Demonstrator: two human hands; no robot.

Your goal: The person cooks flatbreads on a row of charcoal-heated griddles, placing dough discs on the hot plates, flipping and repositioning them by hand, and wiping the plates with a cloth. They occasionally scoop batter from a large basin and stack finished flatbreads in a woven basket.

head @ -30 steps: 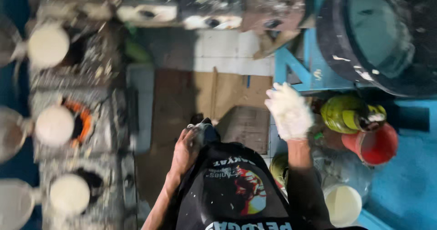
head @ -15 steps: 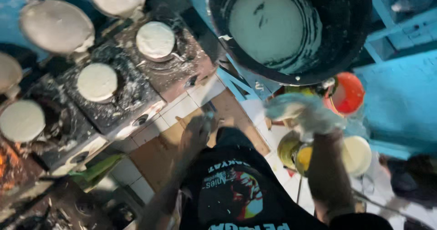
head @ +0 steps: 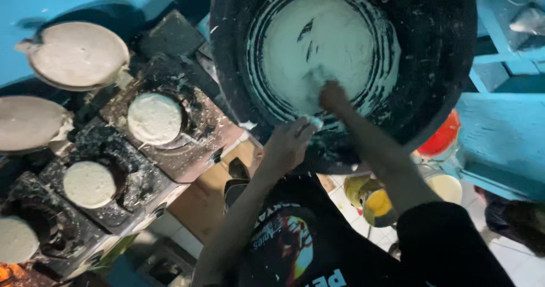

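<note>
A big black tub fills the upper middle, with a pool of white batter in its bottom. My right hand reaches down into the tub and its fingers are sunk in the batter's near edge. On the tub's near rim rests my left hand, fingers curled over it and smeared with batter. My black printed shirt shows below.
Batter-crusted stoves run along the left, holding small round pans of white batter. Two larger round lids or pans lie further left. A yellow container, a red bowl and a white-filled bowl sit under the tub.
The view has swung toward the tub. My right hand went from above the yellow container into the batter. My left hand rose to the tub's rim.
</note>
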